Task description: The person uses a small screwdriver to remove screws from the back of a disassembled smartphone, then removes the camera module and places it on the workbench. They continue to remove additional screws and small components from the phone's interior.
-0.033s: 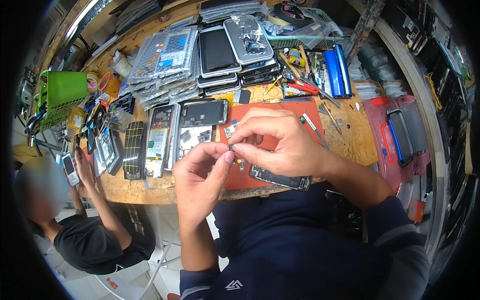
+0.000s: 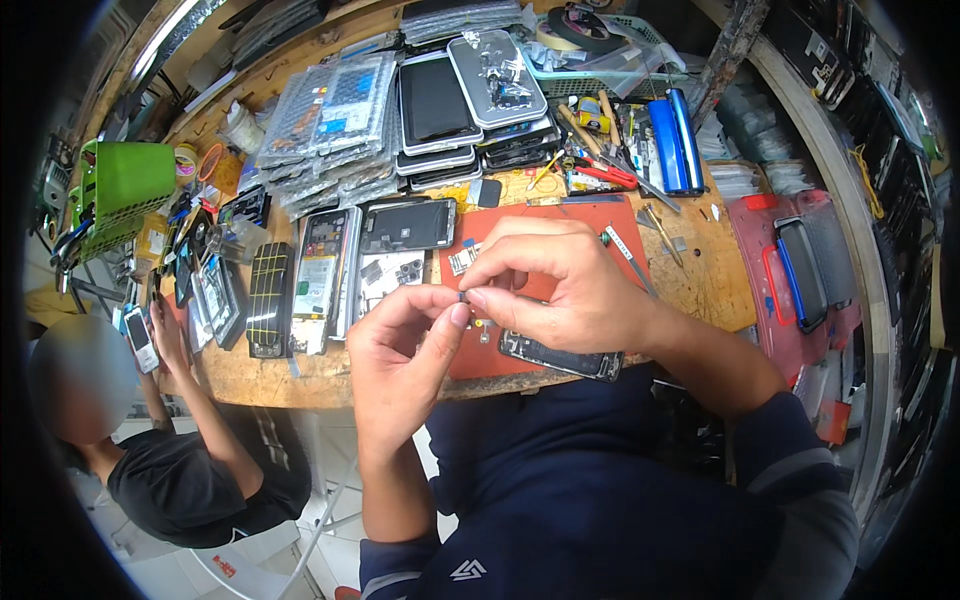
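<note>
Pinching with thumb and forefinger, the left hand (image 2: 400, 345) stands on a nearly upright forearm, thumb uppermost, the remaining fingers curled behind; its grip is closed on the left side of a small dark part (image 2: 462, 296). This part is suspended between the two sets of fingertips, above the orange-red mat (image 2: 620, 225) on the bench (image 2: 700, 300). Mostly covered by skin, it is presumably very light, perhaps slippery on its faces and easily bent or cracked; the outer edges appear the safest hold, under slight pressure. The right hand (image 2: 565, 285) reaches in leftward on a slanting forearm, its back uppermost, over a dark phone body (image 2: 560, 355); its grip brings thumb and forefinger together on the part's right side, the exact contact being hidden.
</note>
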A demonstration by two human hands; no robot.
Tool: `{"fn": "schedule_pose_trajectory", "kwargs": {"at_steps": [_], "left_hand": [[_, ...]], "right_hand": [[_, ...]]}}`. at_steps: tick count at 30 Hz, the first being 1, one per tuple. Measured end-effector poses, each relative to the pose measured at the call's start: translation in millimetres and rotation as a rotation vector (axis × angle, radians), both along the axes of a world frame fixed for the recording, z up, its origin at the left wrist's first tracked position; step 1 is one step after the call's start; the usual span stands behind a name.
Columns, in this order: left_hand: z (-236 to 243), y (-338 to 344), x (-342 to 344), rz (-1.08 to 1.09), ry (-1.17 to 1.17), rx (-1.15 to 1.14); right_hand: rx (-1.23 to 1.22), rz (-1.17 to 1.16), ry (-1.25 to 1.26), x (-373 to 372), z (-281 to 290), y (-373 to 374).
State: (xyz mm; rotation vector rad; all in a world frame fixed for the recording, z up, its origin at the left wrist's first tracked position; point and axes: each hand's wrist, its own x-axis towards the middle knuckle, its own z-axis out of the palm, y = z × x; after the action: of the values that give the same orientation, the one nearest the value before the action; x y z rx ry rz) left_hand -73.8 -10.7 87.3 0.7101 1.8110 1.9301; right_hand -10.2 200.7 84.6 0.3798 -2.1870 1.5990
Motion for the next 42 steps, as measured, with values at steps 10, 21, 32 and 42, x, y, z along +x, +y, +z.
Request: {"fn": "schedule_pose_trajectory", "kwargs": {"at_steps": [10, 21, 32, 42], "left_hand": [[3.9, -1.4, 8.5, 0.155, 0.347, -0.133], [3.3, 0.3, 8.1, 0.189, 0.440, -0.154], [5.3, -0.1, 3.6, 0.104, 0.696, -0.269], [3.3, -12.7, 14.8, 0.004, 0.643, -0.285]], "right_hand": [[0.224, -0.101, 0.130, 8.4, 3.1, -4.5], [0.323, -0.191, 0.322, 6.9, 2.7, -10.7], [0.149, -0.146, 0.152, 5.7, 4.2, -14.0], [-0.040, -0.224, -0.042, 1.2, 4.3, -7.0]]}}
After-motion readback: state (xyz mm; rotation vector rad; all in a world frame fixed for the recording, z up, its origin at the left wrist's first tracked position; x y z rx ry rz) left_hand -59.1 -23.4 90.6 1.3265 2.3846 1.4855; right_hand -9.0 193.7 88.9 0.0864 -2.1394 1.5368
